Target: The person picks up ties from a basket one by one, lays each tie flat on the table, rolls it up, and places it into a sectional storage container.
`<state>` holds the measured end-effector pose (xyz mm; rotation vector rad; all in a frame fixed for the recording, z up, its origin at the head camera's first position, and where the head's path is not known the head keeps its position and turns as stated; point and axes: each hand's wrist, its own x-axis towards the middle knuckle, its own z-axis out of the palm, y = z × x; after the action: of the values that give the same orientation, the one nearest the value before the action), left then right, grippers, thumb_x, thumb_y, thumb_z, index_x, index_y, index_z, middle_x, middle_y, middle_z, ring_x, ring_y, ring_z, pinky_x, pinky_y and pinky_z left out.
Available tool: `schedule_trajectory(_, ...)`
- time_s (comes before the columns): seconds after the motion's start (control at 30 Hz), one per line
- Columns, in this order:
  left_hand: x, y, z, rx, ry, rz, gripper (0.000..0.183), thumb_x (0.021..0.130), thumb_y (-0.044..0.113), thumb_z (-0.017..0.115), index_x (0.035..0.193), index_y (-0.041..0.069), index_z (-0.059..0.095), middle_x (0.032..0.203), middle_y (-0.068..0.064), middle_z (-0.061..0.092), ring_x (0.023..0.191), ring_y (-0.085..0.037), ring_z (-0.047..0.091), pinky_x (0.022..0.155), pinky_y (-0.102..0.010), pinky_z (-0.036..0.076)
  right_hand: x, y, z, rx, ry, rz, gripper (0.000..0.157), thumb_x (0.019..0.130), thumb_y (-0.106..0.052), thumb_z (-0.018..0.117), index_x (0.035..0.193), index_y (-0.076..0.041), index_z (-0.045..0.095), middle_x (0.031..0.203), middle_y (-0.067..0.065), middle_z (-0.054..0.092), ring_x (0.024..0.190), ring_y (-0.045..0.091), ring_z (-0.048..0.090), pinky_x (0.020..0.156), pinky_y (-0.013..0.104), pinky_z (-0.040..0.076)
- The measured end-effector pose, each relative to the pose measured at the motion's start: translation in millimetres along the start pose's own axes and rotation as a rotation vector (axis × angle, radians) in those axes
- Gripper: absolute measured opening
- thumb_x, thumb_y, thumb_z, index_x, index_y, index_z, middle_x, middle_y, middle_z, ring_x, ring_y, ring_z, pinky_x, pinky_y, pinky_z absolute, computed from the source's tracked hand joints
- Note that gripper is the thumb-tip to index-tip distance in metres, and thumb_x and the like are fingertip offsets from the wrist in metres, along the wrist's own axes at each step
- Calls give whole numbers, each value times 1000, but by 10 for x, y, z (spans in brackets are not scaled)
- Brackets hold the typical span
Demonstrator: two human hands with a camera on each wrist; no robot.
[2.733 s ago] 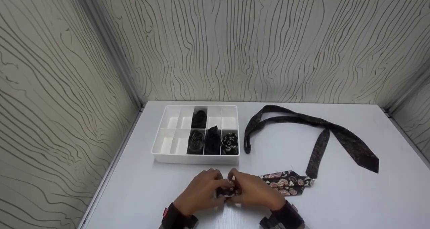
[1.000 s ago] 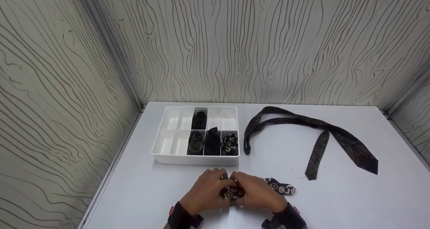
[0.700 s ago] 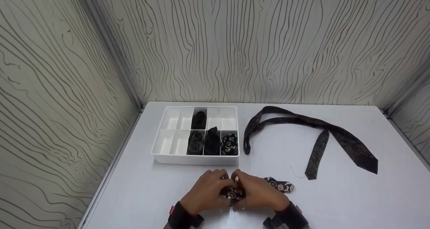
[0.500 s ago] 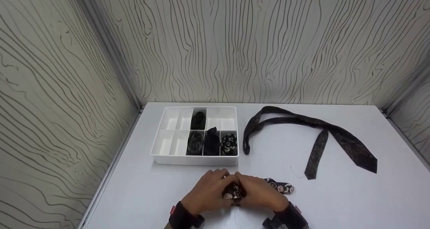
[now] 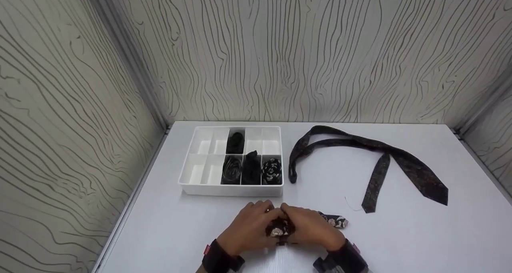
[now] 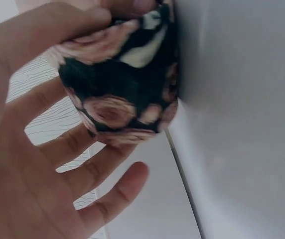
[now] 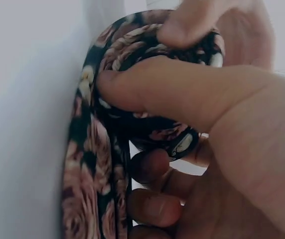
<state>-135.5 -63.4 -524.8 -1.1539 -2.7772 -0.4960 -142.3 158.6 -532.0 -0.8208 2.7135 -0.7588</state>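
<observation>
A dark necktie (image 5: 277, 229) with pink and cream roses is partly rolled up at the front of the table, between both hands. My left hand (image 5: 250, 229) grips the roll from the left, thumb and fingers round its side in the left wrist view. On the other side my right hand (image 5: 314, 229) holds it, the thumb pressed on the coiled end of the roll (image 7: 137, 50) in the right wrist view. The unrolled tail (image 5: 338, 221) lies on the table past the right hand, its tip pointing right.
Behind the hands stands a white divided box (image 5: 232, 190). Several of its compartments hold rolled dark neckties (image 5: 232, 171); others show bare bottoms. A long dark necktie (image 5: 416, 165) lies loosely looped at the right. Near its narrow end is a thin thread (image 5: 351, 205). Patterned walls enclose the table's back and sides.
The floral necktie's tail has shortened and drawn left toward the hands, its wide end no longer spread out. The roll between the hands has grown. Box and dark necktie stay put.
</observation>
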Motion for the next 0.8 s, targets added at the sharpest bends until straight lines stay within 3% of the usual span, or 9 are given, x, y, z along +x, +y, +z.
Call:
schedule_trajectory(0.23,-14,-11,12,-2,48,9,41,78,42,90,115,31,75,103,10,59,93,-7,52,79,-21,41,42,18,10,-5,19,-26,56,76,-53,91,112,-26,58,99,-10,70,87,13,68,72,33,56)
schedule_trajectory(0.47,12,12,42,3,74,28,34,76,35,90,107,30,75,101,10,58,93,-7,52,81,-22,44,18,33,-13,15,27,-19,59,78,-55,90,118,-26,58,99,-10,69,86,10,67,70,32,53)
schedule_trajectory(0.67,25,43,28,-6,60,16,43,81,41,87,120,30,74,108,9,61,96,-8,54,82,-23,44,-4,33,-20,-20,8,3,59,77,-46,91,121,-21,60,101,-3,73,90,19,71,74,40,58)
schedule_trajectory(0.8,11,40,16,16,74,22,41,78,40,89,114,30,72,106,9,61,94,-7,52,81,-21,43,-6,50,-34,-1,-7,12,64,75,-51,91,122,-23,57,97,-7,70,82,13,67,68,35,54)
